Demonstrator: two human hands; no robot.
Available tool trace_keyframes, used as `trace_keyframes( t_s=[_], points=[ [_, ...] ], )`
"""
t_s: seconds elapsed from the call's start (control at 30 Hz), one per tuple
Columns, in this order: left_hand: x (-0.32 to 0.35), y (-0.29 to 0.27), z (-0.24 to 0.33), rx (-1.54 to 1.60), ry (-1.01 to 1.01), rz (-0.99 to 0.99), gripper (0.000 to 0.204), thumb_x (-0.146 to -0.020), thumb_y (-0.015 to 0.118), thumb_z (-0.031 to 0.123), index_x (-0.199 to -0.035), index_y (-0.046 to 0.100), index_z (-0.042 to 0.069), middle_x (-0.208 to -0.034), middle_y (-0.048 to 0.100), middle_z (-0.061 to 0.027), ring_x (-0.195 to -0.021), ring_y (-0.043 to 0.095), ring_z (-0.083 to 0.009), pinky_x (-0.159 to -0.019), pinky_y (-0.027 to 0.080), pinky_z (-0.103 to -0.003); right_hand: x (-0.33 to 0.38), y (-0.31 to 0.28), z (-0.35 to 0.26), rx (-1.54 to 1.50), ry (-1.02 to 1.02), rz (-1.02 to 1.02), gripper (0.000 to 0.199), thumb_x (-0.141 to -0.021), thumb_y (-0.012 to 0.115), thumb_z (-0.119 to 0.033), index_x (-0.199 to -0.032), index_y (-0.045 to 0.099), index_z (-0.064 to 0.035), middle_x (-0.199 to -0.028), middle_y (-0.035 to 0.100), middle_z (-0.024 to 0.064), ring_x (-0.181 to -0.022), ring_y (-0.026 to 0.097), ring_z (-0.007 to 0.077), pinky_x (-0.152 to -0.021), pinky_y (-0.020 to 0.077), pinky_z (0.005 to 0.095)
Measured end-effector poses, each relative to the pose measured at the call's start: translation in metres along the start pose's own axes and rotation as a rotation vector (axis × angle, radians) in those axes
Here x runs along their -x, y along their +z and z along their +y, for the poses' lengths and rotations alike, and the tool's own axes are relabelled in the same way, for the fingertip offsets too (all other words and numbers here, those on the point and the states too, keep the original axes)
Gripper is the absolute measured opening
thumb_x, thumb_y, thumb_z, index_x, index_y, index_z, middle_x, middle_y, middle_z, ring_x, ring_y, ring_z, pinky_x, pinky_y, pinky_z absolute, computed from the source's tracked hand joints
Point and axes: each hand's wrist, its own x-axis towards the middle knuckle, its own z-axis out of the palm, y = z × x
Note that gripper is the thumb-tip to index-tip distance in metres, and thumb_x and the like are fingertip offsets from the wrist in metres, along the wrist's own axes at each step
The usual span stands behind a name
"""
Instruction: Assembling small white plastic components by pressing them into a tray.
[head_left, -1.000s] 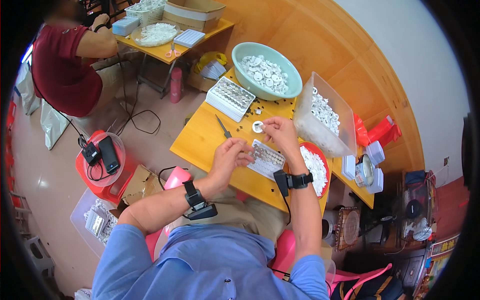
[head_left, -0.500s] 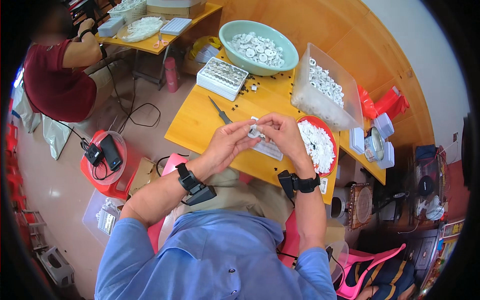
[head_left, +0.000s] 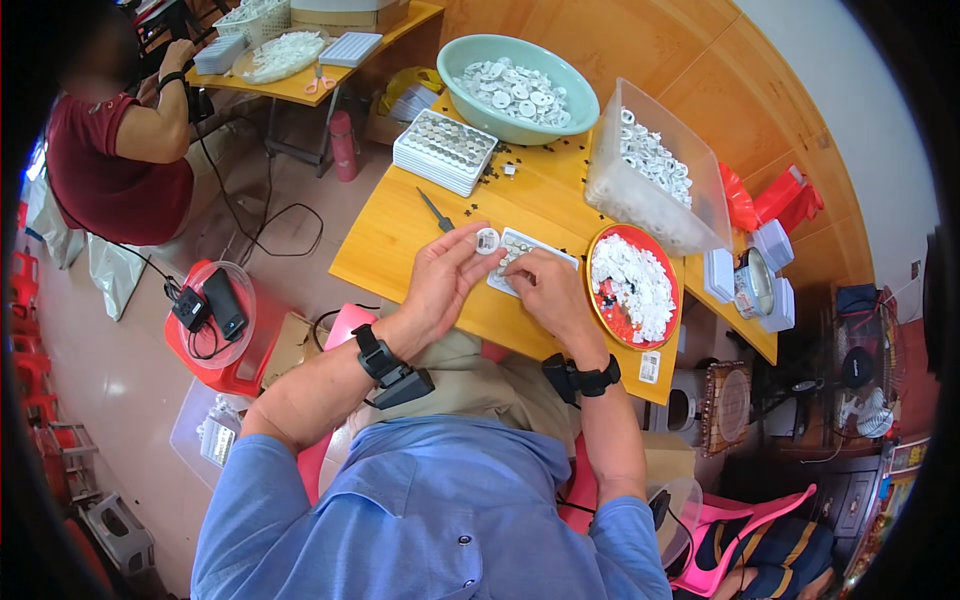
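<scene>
Head view: yellow worktop [head_left: 400, 245], small white tray [head_left: 522, 250], round white disc [head_left: 487, 240].
Left hand [head_left: 440, 280] pinches the disc just left of the tray; right hand [head_left: 548, 290] rests curled on the tray, its grip hidden. A loose pinch could drop the disc off the worktop's edge.

table [head_left: 395, 240] – glossy wood | bowl [head_left: 470, 95] – smooth plastic | tub [head_left: 700, 190] – clear plastic

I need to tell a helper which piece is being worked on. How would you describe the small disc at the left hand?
On the yellow table, just right of the pointed tool, the left hand pinches a small round white disc. It sits alone at the fingertips, apart from the heaps in bowl and tray.
</scene>
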Motion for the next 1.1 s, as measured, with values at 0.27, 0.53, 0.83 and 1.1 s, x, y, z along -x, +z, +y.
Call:
trace_keyframes(
  t_s=[0.27, 0.53, 0.83, 1.1],
  points=[
    [0.003, 0.005, 0.002, -0.037, -0.069, 0.001, 0.032, -0.102, 0.047, 0.011, -0.129, 0.050, -0.006, -0.123, 0.061, -0.0216, -0.112, 0.063, -0.0284, -0.098, 0.053, -0.034, 0.003, -0.014, -0.001, 0.043, 0.230, -0.059, 0.018, -0.079, 0.067, -0.014, -0.091, 0.070, -0.0013, -0.086, 0.069, 0.0177, -0.083, 0.067, 0.0333, -0.074, 0.0515, 0.0402],
    [0.005, 0.006, 0.001, -0.003, -0.110, -0.062, 0.030, -0.102, 0.047, 0.011, -0.126, 0.051, -0.005, -0.123, 0.062, -0.0218, -0.112, 0.064, -0.0289, -0.099, 0.053, -0.034, 0.006, -0.017, 0.002, 0.026, 0.250, -0.065, 0.018, -0.079, 0.068, -0.016, -0.089, 0.071, -0.0010, -0.082, 0.070, 0.0177, -0.078, 0.068, 0.0328, -0.070, 0.0522, 0.0396],
    [0.004, 0.005, -0.003, -0.057, -0.152, -0.113, 0.029, -0.102, 0.048, 0.011, -0.125, 0.054, -0.005, -0.122, 0.063, -0.0182, -0.111, 0.065, -0.0249, -0.097, 0.054, -0.033, 0.009, -0.020, -0.019, -0.235, 0.187, 0.268, 0.008, -0.079, 0.071, -0.007, -0.086, 0.070, -0.0027, -0.078, 0.069, 0.0113, -0.065, 0.066, 0.0235, -0.060, 0.0501, 0.0310],
    [0.005, 0.002, -0.010, -0.053, -0.172, -0.138, 0.028, -0.102, 0.049, 0.010, -0.124, 0.055, -0.005, -0.121, 0.063, -0.0144, -0.110, 0.064, -0.0199, -0.095, 0.054, -0.031, 0.008, -0.002, -0.018, 0.155, -0.263, 0.408, 0.008, -0.077, 0.071, -0.005, -0.083, 0.065, -0.0052, -0.077, 0.066, 0.0083, -0.063, 0.061, 0.0264, -0.058, 0.0475, 0.0352]
  ],
)
